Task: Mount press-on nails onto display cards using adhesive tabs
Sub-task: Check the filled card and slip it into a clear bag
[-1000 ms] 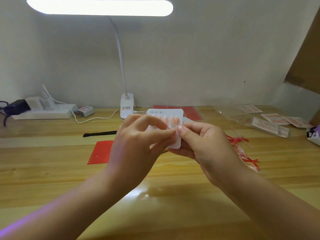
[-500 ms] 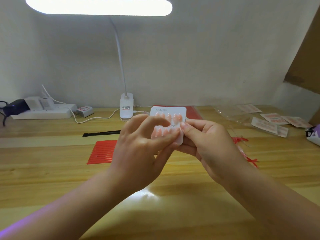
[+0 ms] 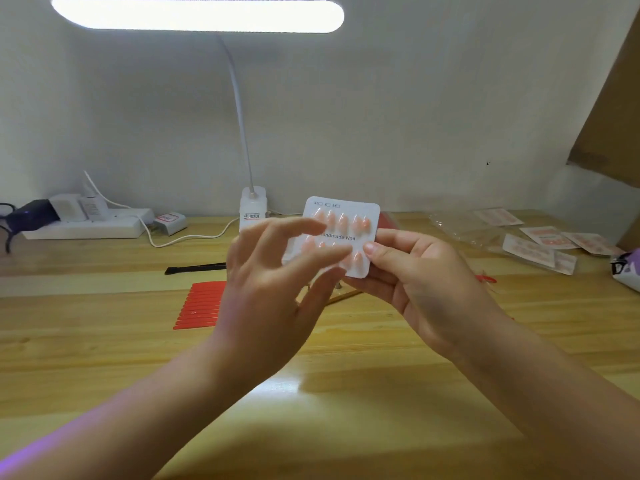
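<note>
Fingers: left hand (image 3: 266,292) spread, fingers straight and loosely fanned in front of the display card (image 3: 341,237), blurred; cannot tell whether the tips touch the card. Right hand (image 3: 426,282) grips the card's right edge, thumb (image 3: 381,252) on the front face, other fingers curled behind. Card held upright in the air above the middle of the wooden table (image 3: 104,341), near its back edge. White card, rounded corners, two rows of pink press-on nails (image 3: 343,220), print reading "Handmade Nail" between the rows; lower row partly hidden by the left fingers.

Left to right along the table's back edge: dark adapter (image 3: 31,211) and white power strip (image 3: 86,226) at the back left corner, small white box with red label (image 3: 169,221), base of the desk lamp (image 3: 253,209) with its lit bar (image 3: 197,14) overhead. In front of these, a black tool (image 3: 195,267) lying flat, then a row of red strips (image 3: 202,306) just left of the left wrist. Toward the back right corner: clear plastic bags (image 3: 464,226) and several packed cards (image 3: 540,252) lying flat. Red scraps (image 3: 486,279) just beyond the right hand. Purple-white object (image 3: 628,268) at the right edge, cut off
</note>
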Available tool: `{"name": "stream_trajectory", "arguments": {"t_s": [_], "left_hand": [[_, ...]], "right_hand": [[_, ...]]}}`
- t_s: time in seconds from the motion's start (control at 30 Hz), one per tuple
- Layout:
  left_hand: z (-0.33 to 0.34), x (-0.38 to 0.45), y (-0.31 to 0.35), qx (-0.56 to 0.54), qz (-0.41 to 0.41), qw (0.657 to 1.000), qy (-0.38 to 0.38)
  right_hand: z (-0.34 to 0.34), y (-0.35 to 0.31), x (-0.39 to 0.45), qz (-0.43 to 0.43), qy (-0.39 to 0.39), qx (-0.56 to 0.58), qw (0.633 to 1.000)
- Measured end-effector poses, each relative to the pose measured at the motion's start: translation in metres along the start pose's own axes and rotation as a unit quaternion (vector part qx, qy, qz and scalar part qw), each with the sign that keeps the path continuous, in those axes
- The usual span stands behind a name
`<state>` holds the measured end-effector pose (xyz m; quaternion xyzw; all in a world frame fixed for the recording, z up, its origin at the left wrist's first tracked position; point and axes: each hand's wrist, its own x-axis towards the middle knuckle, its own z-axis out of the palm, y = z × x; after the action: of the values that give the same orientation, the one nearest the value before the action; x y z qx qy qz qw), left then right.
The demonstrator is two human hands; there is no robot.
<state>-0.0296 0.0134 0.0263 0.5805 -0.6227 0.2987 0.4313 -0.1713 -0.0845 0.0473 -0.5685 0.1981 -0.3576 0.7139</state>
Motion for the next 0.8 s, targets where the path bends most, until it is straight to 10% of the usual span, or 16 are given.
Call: {"name": "stream_trajectory", "arguments": {"t_s": [0.8], "left_hand": [[-0.002,0.000,0.000,0.099,0.081,0.991,0.046]], "right_hand": [[0.010,0.008,-0.007,-0.004,-0.014,-0.059,0.998]]}}
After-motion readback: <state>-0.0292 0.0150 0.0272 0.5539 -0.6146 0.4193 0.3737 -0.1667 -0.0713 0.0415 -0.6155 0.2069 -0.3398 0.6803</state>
